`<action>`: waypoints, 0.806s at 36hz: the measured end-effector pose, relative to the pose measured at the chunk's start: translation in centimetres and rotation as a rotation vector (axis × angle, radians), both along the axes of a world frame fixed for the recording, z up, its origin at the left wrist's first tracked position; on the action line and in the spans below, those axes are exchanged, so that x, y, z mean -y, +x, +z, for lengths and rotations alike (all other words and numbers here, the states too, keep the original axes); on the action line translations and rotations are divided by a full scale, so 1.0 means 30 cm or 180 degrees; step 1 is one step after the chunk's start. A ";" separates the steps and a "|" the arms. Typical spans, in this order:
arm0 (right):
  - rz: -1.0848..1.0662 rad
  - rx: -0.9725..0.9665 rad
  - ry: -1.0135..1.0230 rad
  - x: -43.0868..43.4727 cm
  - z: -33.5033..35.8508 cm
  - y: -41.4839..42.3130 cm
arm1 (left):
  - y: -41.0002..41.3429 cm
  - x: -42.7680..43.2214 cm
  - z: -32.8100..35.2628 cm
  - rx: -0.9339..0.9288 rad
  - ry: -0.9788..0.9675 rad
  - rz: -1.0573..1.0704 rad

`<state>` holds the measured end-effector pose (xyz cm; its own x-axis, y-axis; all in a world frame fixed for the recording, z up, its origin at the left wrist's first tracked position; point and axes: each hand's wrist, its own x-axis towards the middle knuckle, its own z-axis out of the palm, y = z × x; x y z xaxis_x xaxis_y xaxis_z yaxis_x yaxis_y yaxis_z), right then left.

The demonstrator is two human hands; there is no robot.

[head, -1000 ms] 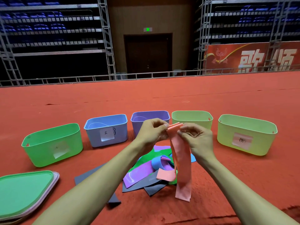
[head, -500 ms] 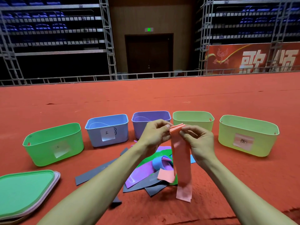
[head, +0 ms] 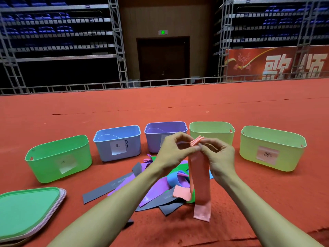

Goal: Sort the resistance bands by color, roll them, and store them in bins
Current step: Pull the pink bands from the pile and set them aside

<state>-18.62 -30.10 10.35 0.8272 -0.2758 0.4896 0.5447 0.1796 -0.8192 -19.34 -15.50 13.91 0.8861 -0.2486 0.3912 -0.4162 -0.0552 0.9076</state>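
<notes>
Pink band (head: 199, 177) between both hands' fingers (head: 194, 148)

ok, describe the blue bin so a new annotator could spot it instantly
Five bins stand in a curved row on the red floor, beyond the pile of bands. Counting from the left, the blue bin is second, between the bright green bin and the purple bin. It is the only pale blue one, and its front carries a white label with dark handwriting.
</notes>
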 end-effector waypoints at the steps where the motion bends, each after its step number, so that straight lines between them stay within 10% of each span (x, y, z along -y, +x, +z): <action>1: 0.0015 0.0011 0.0005 0.000 -0.001 0.001 | -0.001 0.002 -0.003 0.0115 0.0070 0.0050; 29: 0.0167 0.0458 -0.0781 0.021 0.028 -0.019 | 0.027 0.033 -0.007 0.0112 -0.0468 0.0404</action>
<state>-19.18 -30.74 11.18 0.7544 -0.0933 0.6498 0.6537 0.0167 -0.7566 -18.52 -16.51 13.69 0.8918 -0.0736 0.4464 -0.4460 0.0227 0.8947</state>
